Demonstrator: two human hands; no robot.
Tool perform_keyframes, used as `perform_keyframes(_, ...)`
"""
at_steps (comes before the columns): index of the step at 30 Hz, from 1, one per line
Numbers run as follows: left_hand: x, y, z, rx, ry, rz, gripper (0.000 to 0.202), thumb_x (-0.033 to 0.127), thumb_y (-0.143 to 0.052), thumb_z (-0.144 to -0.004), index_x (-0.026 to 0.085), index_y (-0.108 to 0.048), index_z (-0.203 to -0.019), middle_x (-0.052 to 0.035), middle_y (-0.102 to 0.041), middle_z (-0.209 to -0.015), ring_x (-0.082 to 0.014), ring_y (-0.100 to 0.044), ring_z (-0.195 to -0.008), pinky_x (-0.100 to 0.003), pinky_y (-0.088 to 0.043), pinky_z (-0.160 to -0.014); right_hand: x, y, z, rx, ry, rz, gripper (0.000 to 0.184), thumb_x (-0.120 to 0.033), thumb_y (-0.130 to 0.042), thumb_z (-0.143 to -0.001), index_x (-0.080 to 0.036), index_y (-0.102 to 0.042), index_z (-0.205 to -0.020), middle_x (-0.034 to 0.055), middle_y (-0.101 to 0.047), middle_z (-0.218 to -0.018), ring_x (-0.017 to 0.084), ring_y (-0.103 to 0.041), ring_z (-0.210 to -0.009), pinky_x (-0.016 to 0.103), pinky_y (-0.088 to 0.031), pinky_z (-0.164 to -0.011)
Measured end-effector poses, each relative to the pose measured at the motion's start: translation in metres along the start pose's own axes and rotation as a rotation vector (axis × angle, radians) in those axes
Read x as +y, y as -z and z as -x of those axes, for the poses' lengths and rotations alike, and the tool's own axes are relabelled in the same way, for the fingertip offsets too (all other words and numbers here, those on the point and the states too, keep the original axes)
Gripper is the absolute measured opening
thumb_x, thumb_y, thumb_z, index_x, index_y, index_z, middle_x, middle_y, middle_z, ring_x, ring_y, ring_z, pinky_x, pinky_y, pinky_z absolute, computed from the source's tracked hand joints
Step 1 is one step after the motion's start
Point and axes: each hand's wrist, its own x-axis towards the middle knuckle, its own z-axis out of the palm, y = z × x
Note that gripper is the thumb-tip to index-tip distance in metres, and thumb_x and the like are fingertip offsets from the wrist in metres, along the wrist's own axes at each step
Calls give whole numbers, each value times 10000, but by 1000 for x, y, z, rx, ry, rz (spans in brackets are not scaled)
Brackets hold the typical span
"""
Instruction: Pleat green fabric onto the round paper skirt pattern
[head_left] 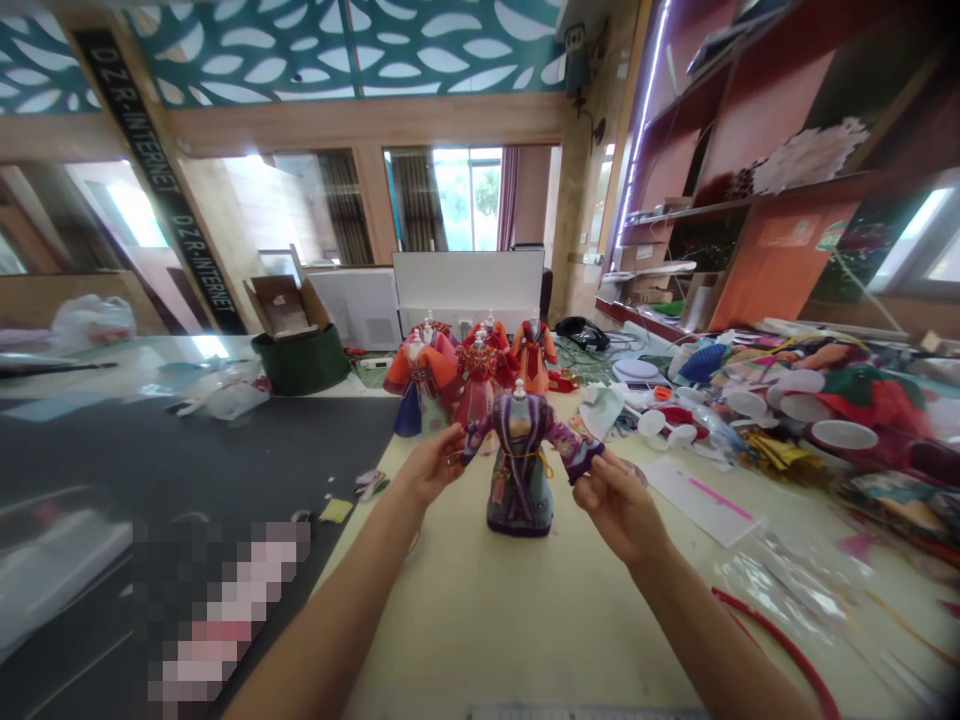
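Pinching the sleeves of a little purple hanfu dress [519, 490] in narrow grips, left hand [430, 465] and right hand [619, 508] keeping them spread so the outfit shows off

Miniature gown [519, 465] between the hands [431, 465]

I count one left hand [427, 465] and one right hand [619, 505], with one miniature gown [519, 470] on a dress form between them. Behind it stand four more miniature gowns [476, 385]. Farther off are three white round dishes [844, 435], one cardboard box [285, 305] and one green bin [300, 362].
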Motion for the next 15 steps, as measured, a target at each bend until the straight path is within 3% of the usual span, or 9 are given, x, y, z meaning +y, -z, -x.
perform_keyframes(7, -2, 3, 4, -63, -75, 104, 141, 92, -500, -835, 109, -611, -751, -43, -672, -648, -126, -638, -572, -242, -528, -564, 4, 5, -6, 74, 2, -31, 143, -241, -716, -661, -174, -591, -649, -42, -518, -560, 46, -383, -432, 198, -325, -430)
perform_keyframes(15, -7, 7, 9, -89, -95, 192, 165, 137, -459, -871, 136, -584, -763, -14, -659, -646, -114, -626, -530, -254, -533, -523, 6, 6, -7, 101, -3, -3, 151, -255, -728, -643, -156, -630, -702, -18, -579, -648, 55, -449, -469, 210, -355, -461)
